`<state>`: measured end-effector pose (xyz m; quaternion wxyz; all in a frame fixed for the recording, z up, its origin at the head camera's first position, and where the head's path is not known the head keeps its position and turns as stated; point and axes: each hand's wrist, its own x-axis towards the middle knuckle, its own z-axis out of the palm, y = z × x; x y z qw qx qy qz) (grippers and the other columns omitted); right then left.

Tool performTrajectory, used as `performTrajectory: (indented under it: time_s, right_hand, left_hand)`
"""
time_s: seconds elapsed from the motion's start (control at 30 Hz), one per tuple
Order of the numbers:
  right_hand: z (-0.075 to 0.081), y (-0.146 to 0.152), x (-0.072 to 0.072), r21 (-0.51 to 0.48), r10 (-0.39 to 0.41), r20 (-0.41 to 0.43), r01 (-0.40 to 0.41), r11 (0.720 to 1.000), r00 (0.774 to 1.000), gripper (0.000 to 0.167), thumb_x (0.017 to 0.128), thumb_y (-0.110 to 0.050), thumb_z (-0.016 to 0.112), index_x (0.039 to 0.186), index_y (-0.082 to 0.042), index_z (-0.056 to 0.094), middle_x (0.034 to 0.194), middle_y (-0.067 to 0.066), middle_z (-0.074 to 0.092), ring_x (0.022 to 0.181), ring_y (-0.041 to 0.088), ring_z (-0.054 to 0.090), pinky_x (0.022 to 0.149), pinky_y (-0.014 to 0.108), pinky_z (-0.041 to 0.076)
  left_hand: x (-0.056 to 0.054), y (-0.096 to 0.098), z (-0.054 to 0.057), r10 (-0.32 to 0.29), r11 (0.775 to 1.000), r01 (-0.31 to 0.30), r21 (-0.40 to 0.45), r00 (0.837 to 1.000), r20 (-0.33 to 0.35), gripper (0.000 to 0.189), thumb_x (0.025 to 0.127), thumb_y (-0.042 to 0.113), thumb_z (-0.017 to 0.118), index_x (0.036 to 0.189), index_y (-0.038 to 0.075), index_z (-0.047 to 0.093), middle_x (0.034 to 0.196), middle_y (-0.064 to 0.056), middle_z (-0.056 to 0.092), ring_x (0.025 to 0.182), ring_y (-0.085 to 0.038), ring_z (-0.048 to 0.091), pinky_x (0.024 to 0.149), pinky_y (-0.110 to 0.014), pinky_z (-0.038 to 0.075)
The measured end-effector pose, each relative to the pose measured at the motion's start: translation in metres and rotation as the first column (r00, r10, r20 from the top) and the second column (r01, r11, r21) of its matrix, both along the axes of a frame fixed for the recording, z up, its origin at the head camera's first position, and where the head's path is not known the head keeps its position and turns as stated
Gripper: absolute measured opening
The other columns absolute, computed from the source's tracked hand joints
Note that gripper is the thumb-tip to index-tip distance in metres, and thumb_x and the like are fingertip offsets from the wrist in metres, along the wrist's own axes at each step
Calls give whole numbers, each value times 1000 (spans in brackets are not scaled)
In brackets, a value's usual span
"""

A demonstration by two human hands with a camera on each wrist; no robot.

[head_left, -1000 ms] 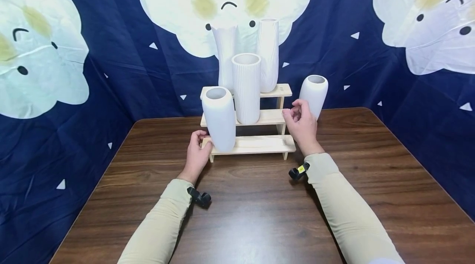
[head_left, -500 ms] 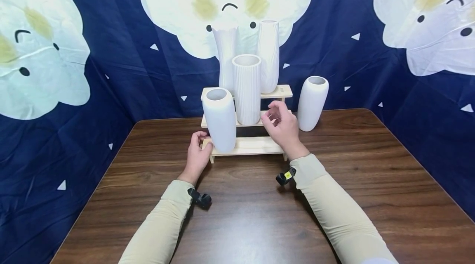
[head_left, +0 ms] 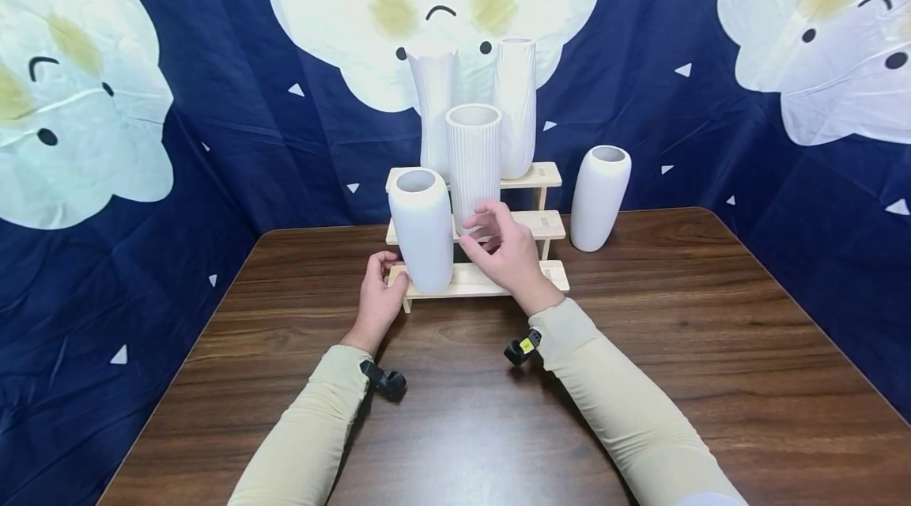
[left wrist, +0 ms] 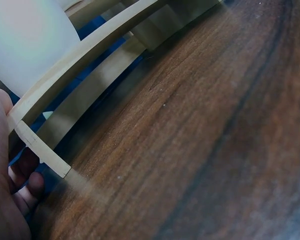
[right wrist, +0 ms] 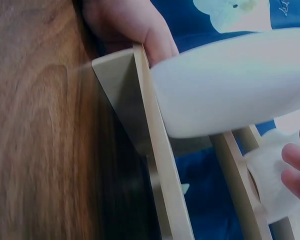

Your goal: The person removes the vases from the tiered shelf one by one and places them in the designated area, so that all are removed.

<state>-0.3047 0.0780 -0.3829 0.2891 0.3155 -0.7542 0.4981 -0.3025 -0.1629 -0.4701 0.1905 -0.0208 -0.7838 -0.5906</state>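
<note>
A smooth white vase (head_left: 421, 237) stands at the left of the lowest tier of a three-tier wooden stand (head_left: 473, 280). At that tier's left end my left hand (head_left: 380, 292) grips the board, thumb on top and fingers (left wrist: 35, 185) curled beneath, beside the leg. My right hand (head_left: 507, 254) is raised over the stand, fingers bent with a gap between them and the thumb, holding nothing. Its fingertips overlap the lower part of a ribbed white vase (head_left: 473, 158) on the middle tier. At the right wrist view's edge, its fingers (right wrist: 296, 160) show near that vase.
Two tall white vases, a flared one (head_left: 432, 111) and a wavy-grooved one (head_left: 517, 107), stand on the top tier. Another smooth white vase (head_left: 601, 198) is on the brown wooden table (head_left: 455, 427), right of the stand. A navy cloth (head_left: 213, 95) with clouds hangs behind.
My right hand has moved left from beside the vase on the table to in front of the ribbed vase. The left hand has stayed on the stand; the vases have not moved.
</note>
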Motion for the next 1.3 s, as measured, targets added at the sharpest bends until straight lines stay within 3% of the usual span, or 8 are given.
performTrajectory:
  time_s: [0.2,0.37,0.6,0.8,1.1,1.3]
  right_hand:
    - [0,-12,3,-10,48,45,-48,999,998,58,86,-19,77,134,-4,48,116,10,73,93,28,73,72,41,59]
    - [1,-22,3,3,49,122,-50,999,991,73,85,-23,80,144,-6,40,127,11,68,104,26,70,82,41,58]
    - [4,-33,4,4,60,242,-63,998,968,89,81,-30,84,152,-19,32,135,15,61,111,27,67,88,39,57]
    - [3,-41,1,-3,82,294,-85,996,952,98,79,-37,86,156,-33,25,140,14,57,119,25,63,92,36,54]
    - [1,-47,1,47,31,308,-48,998,951,99,79,-41,85,157,-23,26,136,8,55,120,21,56,97,42,50]
    - [4,-47,2,40,34,340,-51,998,940,98,79,-39,85,156,-23,27,139,9,53,123,22,55,99,43,49]
  left_hand:
    - [0,0,0,2,1000,-2,-2,1000,3,35,89,1,58,122,0,48,111,-17,60,101,-22,56,79,-22,41]
    - [1,0,1,8,1000,-8,-7,1000,1,35,88,2,58,122,1,49,112,-17,61,99,-23,57,78,-22,41]
    - [1,0,0,9,1000,-9,-18,1000,2,35,89,3,58,122,2,49,111,-16,61,100,-21,56,80,-22,41]
    - [1,-1,1,4,1000,-4,-19,1000,2,36,89,3,59,123,1,49,111,-16,61,102,-21,55,81,-23,41]
    - [1,0,1,1,1000,-1,-19,1000,2,34,90,1,58,123,2,49,114,-17,63,102,-23,58,80,-22,43]
    - [1,-1,1,-2,1000,2,-11,1000,16,34,90,3,58,123,2,49,115,-17,62,105,-23,58,83,-24,42]
